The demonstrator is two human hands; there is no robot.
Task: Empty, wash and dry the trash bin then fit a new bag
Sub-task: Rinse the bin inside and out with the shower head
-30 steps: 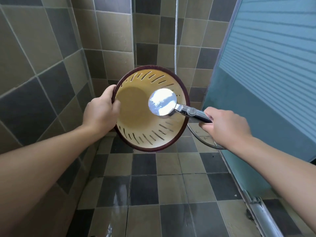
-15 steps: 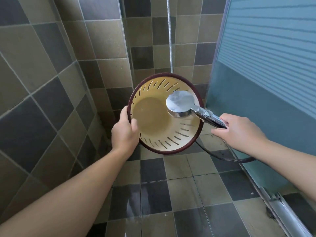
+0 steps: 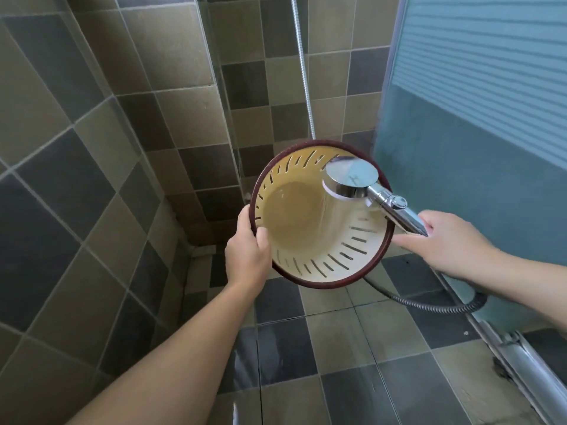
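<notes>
A small yellow trash bin [image 3: 294, 228] with slotted sides and a dark red rim is held up in the air, tilted with its mouth toward me. My left hand [image 3: 248, 253] grips its left rim, thumb inside. My right hand [image 3: 441, 240] holds the handle of a chrome shower head [image 3: 351, 179], which hangs over the bin's upper right rim. Water sprays from the head down into the bin.
Tiled walls close in on the left and behind. A frosted blue glass door [image 3: 475, 133] stands to the right, with its metal floor track [image 3: 527, 372] below. The shower hose [image 3: 429, 305] loops under my right arm. The tiled floor [image 3: 306, 348] is wet.
The bin and both hands sit more to the right and lower in view. The shower head has risen toward the bin's upper right rim, and water now visibly streams into the bin.
</notes>
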